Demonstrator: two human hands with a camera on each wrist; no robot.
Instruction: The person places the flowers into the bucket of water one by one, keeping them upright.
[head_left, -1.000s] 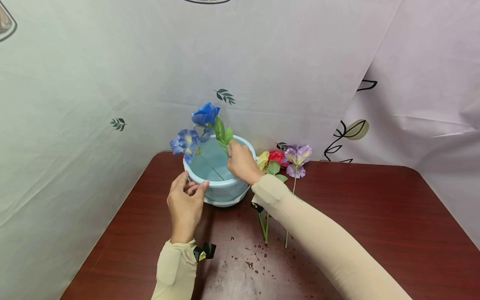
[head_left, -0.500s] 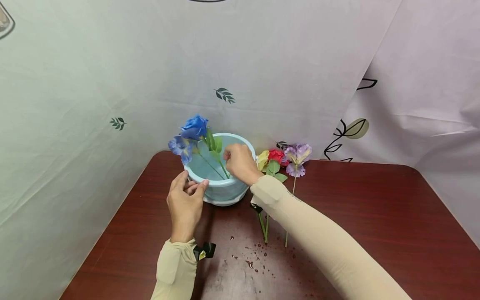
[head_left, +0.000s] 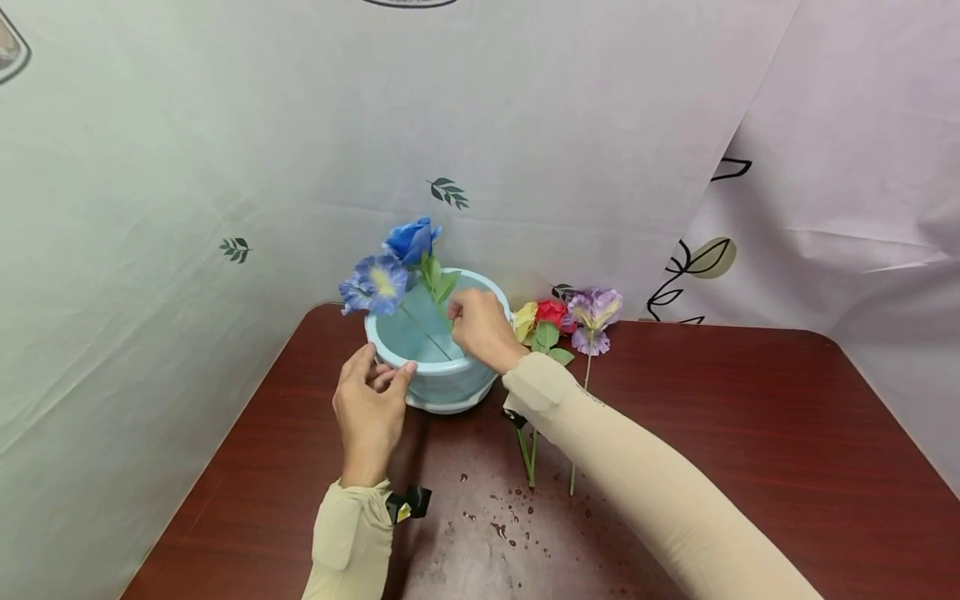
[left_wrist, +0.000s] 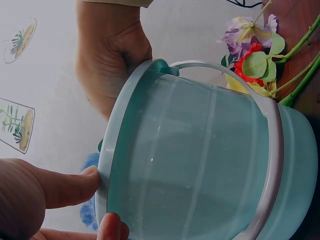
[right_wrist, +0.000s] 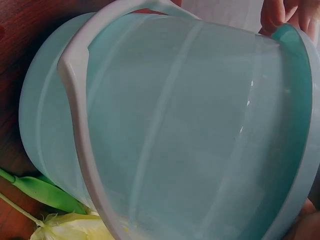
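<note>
A light blue bucket stands upright on the table, its pale carrying handle hanging down along the side. My left hand pinches the near left part of its rim, with the thumb against the edge in the left wrist view. Over the right part of the opening, my right hand holds the stem of a blue rose with curled fingers. The rose leans left, its stem end hidden inside the bucket. A blue iris leans over the left rim, its thin stem reaching down into the bucket.
Right of the bucket, a yellow rose, a red rose and a purple iris lie with stems toward me. Water drops dot the dark red table. A pale cloth hangs close behind.
The blue rose dipped down and left, then came back up and right, now a little lower than at first. The blue iris has turned its face toward me. My left hand stayed on the rim.
</note>
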